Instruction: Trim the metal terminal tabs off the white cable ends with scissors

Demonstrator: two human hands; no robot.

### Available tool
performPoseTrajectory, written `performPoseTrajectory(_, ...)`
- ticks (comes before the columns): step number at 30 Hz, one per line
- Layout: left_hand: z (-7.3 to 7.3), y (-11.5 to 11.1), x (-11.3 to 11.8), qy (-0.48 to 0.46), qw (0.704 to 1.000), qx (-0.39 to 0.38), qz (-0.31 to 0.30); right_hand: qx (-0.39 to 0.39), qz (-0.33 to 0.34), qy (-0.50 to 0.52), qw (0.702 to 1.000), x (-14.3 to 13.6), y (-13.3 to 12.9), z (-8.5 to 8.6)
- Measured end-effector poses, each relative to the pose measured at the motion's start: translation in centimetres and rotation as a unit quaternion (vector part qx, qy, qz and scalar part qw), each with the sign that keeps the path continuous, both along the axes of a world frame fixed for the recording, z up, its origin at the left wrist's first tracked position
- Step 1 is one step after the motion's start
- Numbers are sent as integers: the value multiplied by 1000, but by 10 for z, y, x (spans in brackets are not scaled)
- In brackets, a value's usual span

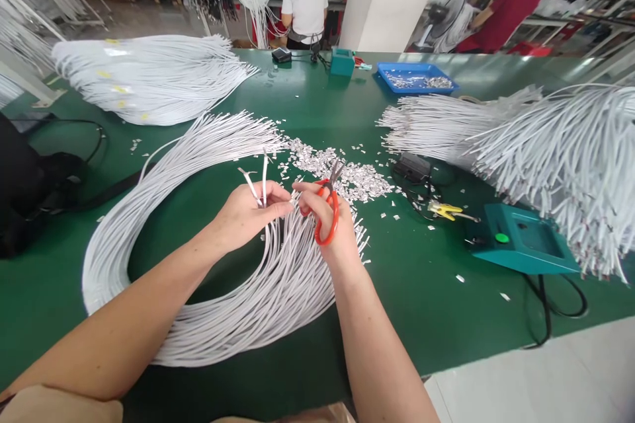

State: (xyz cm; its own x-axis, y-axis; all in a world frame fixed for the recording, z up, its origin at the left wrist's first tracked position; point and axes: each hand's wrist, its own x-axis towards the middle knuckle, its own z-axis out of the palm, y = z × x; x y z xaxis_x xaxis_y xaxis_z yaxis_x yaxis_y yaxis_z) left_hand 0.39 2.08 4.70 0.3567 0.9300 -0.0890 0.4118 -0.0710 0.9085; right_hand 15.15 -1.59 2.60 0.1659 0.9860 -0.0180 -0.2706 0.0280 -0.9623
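Two white cable ends [264,180] stick up out of my left hand [251,208], whose fingers and thumb are closed round them. Their tips are split into short thin wires. My right hand [322,211] has red-handled scissors [333,218] looped on its fingers, with the blades pointing up and away. The fingertips of both hands almost meet above the cable bundle; whether the right fingertips also pinch a cable is hard to make out. Beneath the hands a large coil of white cables [238,324] curves round on the green table, its loose ends lying under my right hand.
Small white scraps [342,168] lie heaped beyond my hands. More cable bundles [149,79] lie back left and right. A blue tray [417,78], a teal device [526,238], yellow-handled pliers [446,211] and a black bag [40,185] stand around. Several people work behind the table.
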Motion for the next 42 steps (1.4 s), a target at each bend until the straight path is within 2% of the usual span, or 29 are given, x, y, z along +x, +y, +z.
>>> performPoseTrajectory(6, 0, 1, -3, -30, 999, -17, -22, -1, 8, -10, 1000, 8, 4, -7)
performPoseTrajectory(11, -9, 2, -3, -65, 997, -3, 34, -19, -48, -27, 998, -3, 2, -9)
performPoseTrajectory(15, -15, 5, -2, -70, 995, 33, 66, 41, -47, -45, 997, -12, -1, -7)
performPoseTrajectory(17, -16, 7, -2, -75, 994, 33, 69, 48, -79, -52, 994, -10, -1, -8)
performPoseTrajectory(19, -17, 9, -3, -89, 994, 23, 63, 30, -153, -66, 986, -6, 1, -10)
performPoseTrajectory(21, -17, 11, -3, -116, 992, -3, 46, 22, -195, -79, 977, -2, 3, -12)
performPoseTrajectory(25, -16, 12, -4, -185, 980, -72, 33, 66, -180, -88, 978, -1, 2, -11)
performPoseTrajectory(29, -14, 11, -7, -141, 987, -73, 30, 75, -200, -82, 974, -1, 4, -2)
performPoseTrajectory(31, -11, 10, -8, -125, 990, -66, 11, 76, -168, -61, 981, 3, 9, 5)
performPoseTrajectory(37, -3, 8, -11, -157, 982, -95, -51, 53, 16, -30, 998, 16, 25, 32)
performPoseTrajectory(39, 0, 7, -11, -177, 975, -115, -65, 43, 45, -17, 998, 16, 27, 36)
performPoseTrajectory(42, 2, 6, -11, -238, 959, -144, -52, 40, 43, 15, 998, 7, 28, 36)
